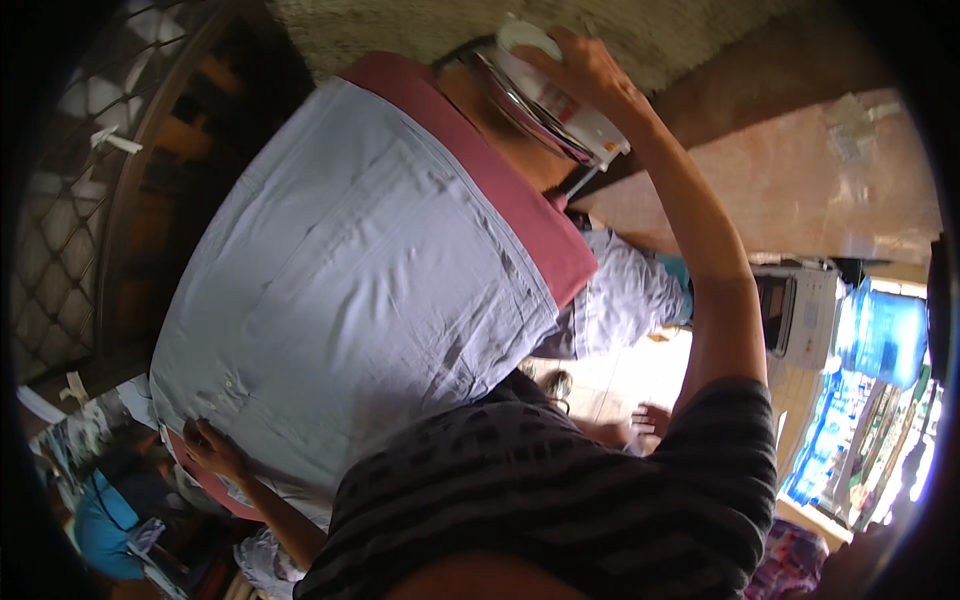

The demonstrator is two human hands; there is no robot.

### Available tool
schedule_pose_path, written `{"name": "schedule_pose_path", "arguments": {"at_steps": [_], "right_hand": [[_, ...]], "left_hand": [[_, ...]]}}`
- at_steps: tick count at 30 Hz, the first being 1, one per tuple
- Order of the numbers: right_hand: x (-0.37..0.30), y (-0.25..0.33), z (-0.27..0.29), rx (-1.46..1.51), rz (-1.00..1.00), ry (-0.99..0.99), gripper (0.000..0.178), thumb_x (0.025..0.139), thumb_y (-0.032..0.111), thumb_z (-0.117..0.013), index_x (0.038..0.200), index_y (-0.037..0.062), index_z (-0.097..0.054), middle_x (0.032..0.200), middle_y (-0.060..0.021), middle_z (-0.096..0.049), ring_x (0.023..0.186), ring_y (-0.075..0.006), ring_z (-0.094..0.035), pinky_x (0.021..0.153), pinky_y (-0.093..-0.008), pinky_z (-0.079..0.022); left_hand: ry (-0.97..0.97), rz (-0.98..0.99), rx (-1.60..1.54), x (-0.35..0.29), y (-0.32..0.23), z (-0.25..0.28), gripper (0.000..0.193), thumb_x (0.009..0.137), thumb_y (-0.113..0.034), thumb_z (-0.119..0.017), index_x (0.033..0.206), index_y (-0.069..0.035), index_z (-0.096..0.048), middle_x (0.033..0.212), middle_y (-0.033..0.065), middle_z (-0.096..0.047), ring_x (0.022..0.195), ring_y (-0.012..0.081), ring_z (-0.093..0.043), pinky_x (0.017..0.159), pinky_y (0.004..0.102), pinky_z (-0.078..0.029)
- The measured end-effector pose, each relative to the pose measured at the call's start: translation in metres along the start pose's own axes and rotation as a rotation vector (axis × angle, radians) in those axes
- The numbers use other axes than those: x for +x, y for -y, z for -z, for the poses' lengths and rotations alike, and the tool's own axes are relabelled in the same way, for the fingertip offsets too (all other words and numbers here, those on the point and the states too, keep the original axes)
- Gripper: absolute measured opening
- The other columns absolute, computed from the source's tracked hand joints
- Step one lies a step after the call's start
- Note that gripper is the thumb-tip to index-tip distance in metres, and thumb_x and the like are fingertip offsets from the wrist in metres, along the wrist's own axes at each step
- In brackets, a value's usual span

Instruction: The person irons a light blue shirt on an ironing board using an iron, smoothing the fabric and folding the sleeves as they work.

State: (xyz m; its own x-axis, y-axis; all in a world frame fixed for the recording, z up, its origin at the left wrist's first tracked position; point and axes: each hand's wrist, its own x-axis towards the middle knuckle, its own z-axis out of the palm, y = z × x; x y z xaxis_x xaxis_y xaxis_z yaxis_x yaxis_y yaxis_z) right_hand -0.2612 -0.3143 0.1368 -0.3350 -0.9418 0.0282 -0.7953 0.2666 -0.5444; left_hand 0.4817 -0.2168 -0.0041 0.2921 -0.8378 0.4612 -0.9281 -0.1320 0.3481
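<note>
A grey-blue cloth garment or sheet lies spread over a padded board with a dark pink cover, which looks like an ironing board. Light creases run across the cloth. My left hand rests on the cloth's near left edge, fingers stretched and holding nothing. At the board's far right end, my right arm reaches out and my right hand is closed over a white object with a round pale top and red marks. A shiny curved metal edge runs beside it; my hand hides part of its shape.
An orange-brown panel is at the board's far end. More grey cloth hangs beyond the right edge. A dark metal lattice stands at left. On the right are a white appliance and a blue water bottle.
</note>
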Motion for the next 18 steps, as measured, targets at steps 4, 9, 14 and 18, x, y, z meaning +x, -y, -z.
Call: {"name": "schedule_pose_path", "arguments": {"at_steps": [4, 9, 14, 18], "right_hand": [[0.008, -0.010, -0.024, 0.051, -0.004, -0.033, 0.058, 0.092, 0.051, -0.064, 0.117, -0.0015, -0.063, 0.089, -0.0262, -0.071, 0.071, -0.0336, -0.072, 0.065, -0.0407, -0.058], [0.018, -0.030, -0.050, -0.081, 0.239, -0.271, 0.058, 0.091, 0.054, -0.063, 0.112, 0.0001, -0.066, 0.087, -0.0256, -0.071, 0.083, -0.0368, -0.072, 0.072, -0.0451, -0.057], [0.010, -0.029, -0.044, -0.302, 0.130, -0.235, 0.067, 0.091, 0.061, -0.057, 0.127, 0.0037, -0.059, 0.112, -0.0267, -0.067, 0.109, -0.0431, -0.064, 0.091, -0.0498, -0.051], [-0.032, -0.006, -0.021, -0.294, 0.372, -0.565, 0.059, 0.092, 0.047, -0.062, 0.128, 0.0002, -0.057, 0.120, -0.0270, -0.062, 0.111, -0.0434, -0.060, 0.090, -0.0494, -0.050]], "left_hand": [[0.046, -0.053, -0.028, 0.007, 0.012, -0.002, 0.050, 0.098, -0.039, -0.061, 0.123, 0.004, -0.060, 0.114, 0.0211, -0.063, 0.103, 0.0329, -0.060, 0.090, 0.0429, -0.048], [0.100, 0.042, -0.100, 0.005, 0.020, -0.004, 0.052, 0.098, -0.041, -0.060, 0.123, 0.005, -0.060, 0.115, 0.0206, -0.062, 0.107, 0.0316, -0.059, 0.091, 0.0419, -0.048], [0.098, 0.034, -0.148, 0.007, 0.028, -0.005, 0.050, 0.096, -0.040, -0.065, 0.123, 0.002, -0.061, 0.102, 0.0146, -0.061, 0.093, 0.0249, -0.057, 0.082, 0.0390, -0.047], [0.055, -0.115, 0.028, 0.011, 0.032, -0.005, 0.051, 0.096, -0.041, -0.066, 0.123, 0.001, -0.061, 0.101, 0.0137, -0.061, 0.091, 0.0244, -0.057, 0.081, 0.0383, -0.047]]}}
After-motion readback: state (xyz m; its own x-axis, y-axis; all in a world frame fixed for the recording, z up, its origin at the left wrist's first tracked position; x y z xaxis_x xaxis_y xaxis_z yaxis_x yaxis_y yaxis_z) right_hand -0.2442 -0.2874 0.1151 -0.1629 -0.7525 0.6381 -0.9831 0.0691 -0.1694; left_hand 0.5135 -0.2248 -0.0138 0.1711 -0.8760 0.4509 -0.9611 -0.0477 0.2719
